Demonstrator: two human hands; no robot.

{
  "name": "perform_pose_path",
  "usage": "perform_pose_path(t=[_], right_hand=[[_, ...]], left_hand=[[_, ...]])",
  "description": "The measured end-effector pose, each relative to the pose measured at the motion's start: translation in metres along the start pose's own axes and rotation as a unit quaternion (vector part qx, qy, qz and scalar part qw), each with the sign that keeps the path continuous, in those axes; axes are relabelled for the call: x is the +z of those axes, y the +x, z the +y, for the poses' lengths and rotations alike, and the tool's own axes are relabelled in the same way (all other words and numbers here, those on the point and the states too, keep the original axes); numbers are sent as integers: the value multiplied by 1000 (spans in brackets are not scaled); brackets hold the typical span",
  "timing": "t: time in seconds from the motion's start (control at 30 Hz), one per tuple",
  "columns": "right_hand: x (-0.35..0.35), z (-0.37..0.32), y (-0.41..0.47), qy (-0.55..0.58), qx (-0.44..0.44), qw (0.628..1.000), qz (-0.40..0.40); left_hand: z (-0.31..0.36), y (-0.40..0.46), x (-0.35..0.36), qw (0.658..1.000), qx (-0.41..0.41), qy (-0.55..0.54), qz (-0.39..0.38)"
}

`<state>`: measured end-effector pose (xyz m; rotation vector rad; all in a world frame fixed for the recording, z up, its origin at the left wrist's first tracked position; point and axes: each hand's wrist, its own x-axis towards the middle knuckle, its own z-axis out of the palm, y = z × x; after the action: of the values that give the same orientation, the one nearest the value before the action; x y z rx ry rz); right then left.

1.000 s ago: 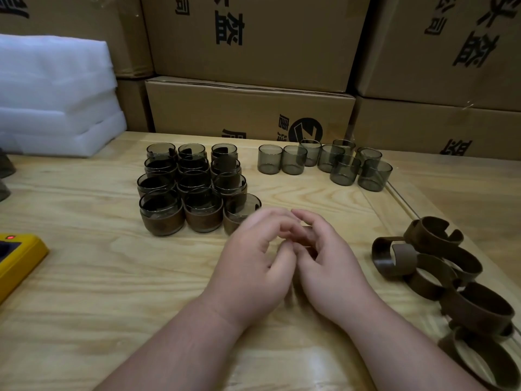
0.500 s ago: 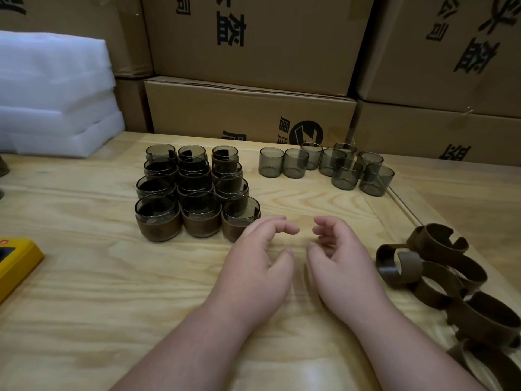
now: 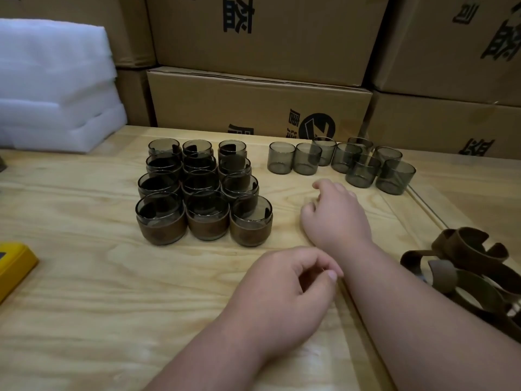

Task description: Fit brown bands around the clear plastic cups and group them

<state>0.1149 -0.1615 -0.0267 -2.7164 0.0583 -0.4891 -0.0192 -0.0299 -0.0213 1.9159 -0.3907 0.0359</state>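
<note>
Cardboard boxes (image 3: 253,38) printed with black characters were stacked along the far edge of the wooden bench (image 3: 84,277), and a pile of white foam sheets (image 3: 53,88) sat at its far left corner. Twelve banded cups (image 3: 203,190), each smoky clear plastic with a brown band round its lower half, stood packed in a three-by-four block left of the bench's middle. Eight bare cups (image 3: 338,162) stood in a loose cluster toward the far edge, right of that block and apart from it. Loose brown bands (image 3: 473,266) lay heaped near the right edge. A yellow device (image 3: 14,266) showed at the left edge. The right hand (image 3: 335,213) reached across the bench with fingers loosely curled and holding nothing, near the bare cups but not touching them. The left hand (image 3: 287,294) rested close to the near edge, its fingers curled loosely toward the thumb with nothing visible between them.
</note>
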Motion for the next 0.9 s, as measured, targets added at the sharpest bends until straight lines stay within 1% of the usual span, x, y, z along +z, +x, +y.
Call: perform_pose_path(t=[0.3, 0.53, 0.7, 0.8, 0.9], right_hand=[[21, -20, 53, 29, -38, 999, 2], [31, -26, 74, -3, -67, 997, -45], [22, -20, 55, 46, -59, 997, -18], [13, -16, 24, 81, -52, 995, 6], [-3, -11, -14, 128, -38, 991, 24]], left_hand=[[1, 1, -4, 1000, 11, -3, -16], [0, 2, -4, 1000, 12, -3, -8], [0, 3, -6, 999, 6, -36, 0], [-1, 4, -6, 997, 3, -68, 31], [-1, 5, -7, 996, 1, -78, 39]])
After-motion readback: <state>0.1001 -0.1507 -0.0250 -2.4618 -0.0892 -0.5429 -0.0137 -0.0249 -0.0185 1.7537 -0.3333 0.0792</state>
